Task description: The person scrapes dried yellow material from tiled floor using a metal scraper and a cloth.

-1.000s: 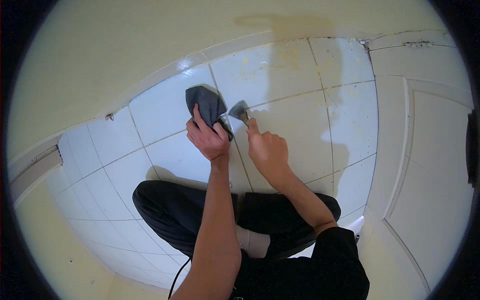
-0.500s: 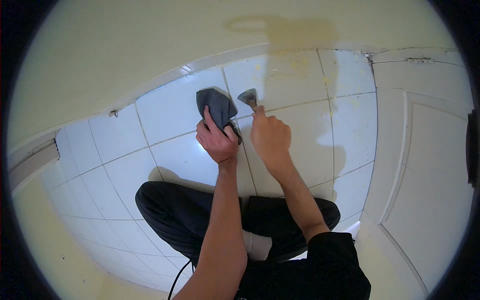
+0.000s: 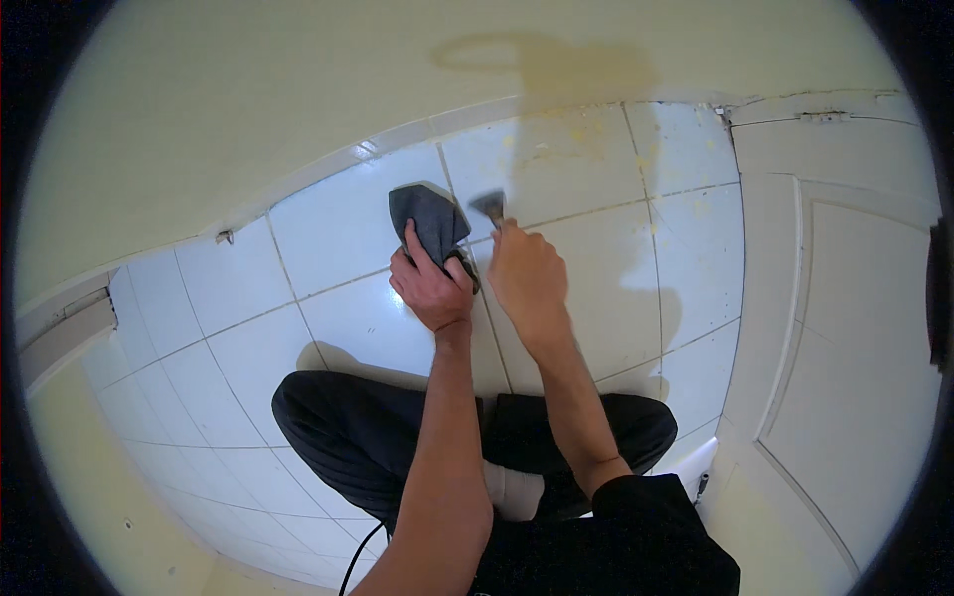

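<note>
Left hand [image 3: 433, 290] grips grey cloth [image 3: 429, 221] on floor tile [image 3: 348, 233]; right hand [image 3: 529, 278] closed on scraper [image 3: 490, 207] (blade blurred). Risk: blade slip gouges tile.

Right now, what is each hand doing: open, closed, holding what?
Left hand: closed on a dark grey cloth pressed to the tiled floor.
Right hand: closed on a small scraper.

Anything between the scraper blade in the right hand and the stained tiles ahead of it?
Nothing visible. The right hand holds the scraper with its blade at the floor tile, on the grout line. The grey cloth sits beside it to the left, under the left hand, not in the blade's way.
</note>
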Motion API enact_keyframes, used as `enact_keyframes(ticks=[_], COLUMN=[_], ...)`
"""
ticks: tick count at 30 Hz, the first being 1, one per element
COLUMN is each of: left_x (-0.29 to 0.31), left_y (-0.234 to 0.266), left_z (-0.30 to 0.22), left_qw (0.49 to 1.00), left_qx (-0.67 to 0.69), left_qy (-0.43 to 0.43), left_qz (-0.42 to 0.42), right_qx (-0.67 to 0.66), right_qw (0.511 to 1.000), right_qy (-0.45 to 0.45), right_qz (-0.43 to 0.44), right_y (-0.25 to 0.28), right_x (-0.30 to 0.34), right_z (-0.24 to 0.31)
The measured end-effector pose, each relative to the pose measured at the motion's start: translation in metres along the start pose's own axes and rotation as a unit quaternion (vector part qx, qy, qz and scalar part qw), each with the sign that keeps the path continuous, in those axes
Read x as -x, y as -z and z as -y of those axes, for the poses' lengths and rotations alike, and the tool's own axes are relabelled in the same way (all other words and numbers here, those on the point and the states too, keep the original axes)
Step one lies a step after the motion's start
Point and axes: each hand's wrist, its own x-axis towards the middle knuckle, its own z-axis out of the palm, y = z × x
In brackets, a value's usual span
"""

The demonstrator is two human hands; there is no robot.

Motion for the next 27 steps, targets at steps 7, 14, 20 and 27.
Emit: enact_keyframes(ticks=[7,14,20,27], left_x=[-0.002,-0.004,-0.002,0.001], left_y=[0.000,-0.001,-0.001,-0.001], left_z=[0.001,0.004,0.001,0.002], left_qw=[1.000,1.000,1.000,1.000], left_qx=[0.009,0.020,0.019,0.024], left_qy=[-0.001,0.001,0.007,0.005], left_qz=[-0.002,-0.003,0.012,0.006], right_qx=[-0.045,-0.011,-0.008,0.030], right_qw=[0.998,0.999,0.998,0.998], right_qy=[-0.015,0.032,-0.009,0.028], right_qz=[0.034,0.035,0.054,0.045], right_y=[0.010,0.007,0.007,0.014], right_x=[-0.007,-0.016,-0.030,-0.030], right_z=[0.003,0.011,0.019,0.015])
